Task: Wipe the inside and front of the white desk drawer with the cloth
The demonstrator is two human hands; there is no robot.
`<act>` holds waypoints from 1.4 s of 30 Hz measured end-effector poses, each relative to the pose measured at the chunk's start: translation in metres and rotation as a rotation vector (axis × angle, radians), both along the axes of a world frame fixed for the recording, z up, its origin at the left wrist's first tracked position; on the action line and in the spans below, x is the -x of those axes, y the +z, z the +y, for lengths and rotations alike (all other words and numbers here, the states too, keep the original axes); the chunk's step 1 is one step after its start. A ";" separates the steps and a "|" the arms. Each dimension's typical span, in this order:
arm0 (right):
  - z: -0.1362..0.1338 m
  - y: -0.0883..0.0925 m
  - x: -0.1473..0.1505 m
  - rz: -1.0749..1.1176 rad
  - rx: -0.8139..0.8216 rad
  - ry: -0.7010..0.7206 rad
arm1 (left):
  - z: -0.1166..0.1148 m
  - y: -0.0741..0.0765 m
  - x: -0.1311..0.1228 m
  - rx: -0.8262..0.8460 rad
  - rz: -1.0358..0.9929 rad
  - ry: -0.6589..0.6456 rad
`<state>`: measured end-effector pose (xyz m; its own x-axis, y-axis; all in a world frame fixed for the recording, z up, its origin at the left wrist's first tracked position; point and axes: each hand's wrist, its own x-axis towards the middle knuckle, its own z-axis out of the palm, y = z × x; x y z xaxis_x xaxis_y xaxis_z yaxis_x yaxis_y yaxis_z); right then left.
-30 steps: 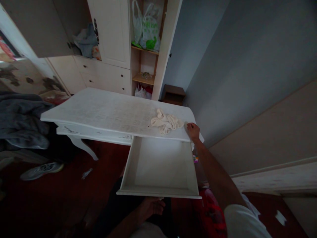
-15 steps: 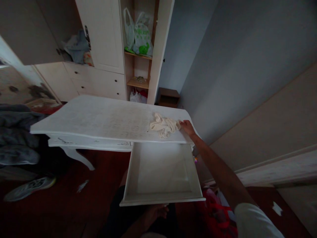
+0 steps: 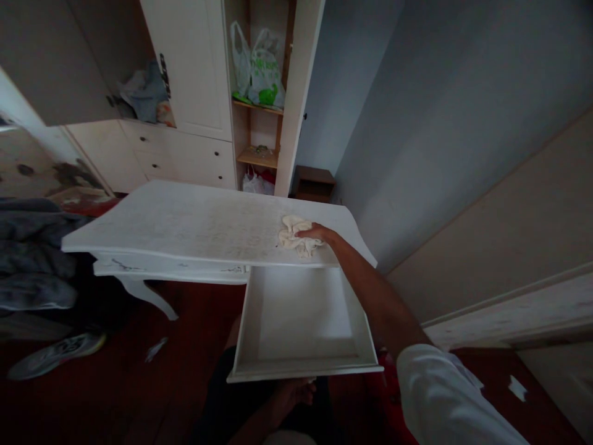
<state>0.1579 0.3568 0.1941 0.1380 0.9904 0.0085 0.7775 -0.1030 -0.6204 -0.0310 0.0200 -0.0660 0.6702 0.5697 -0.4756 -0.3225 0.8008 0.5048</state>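
Note:
A crumpled cream cloth (image 3: 291, 238) lies on the white tabletop (image 3: 194, 213), near its right end. My right hand (image 3: 315, 232) is closed on the cloth's right side, the arm reaching in over the drawer's right edge. Below the tabletop, a white drawer (image 3: 301, 315) is pulled out towards me, its inside bare. My left hand (image 3: 296, 392) is in shadow just beneath the drawer's front edge, with its fingers curled. Whatever those fingers hold is too dark to make out.
Behind the table stands a white wardrobe (image 3: 194, 74) with open doors and plastic bags (image 3: 266, 74) on a shelf. A grey wall (image 3: 440, 123) rises at the right. Grey clothing (image 3: 37, 253) and a shoe (image 3: 58, 355) are at the left.
My right hand has moved left from the cloth's right edge further onto the cloth, which is more bunched up. My left hand stays under the drawer front.

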 end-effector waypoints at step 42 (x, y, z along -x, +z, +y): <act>-0.137 -0.122 0.033 -0.160 0.018 -0.358 | -0.001 0.008 0.004 0.012 -0.010 -0.016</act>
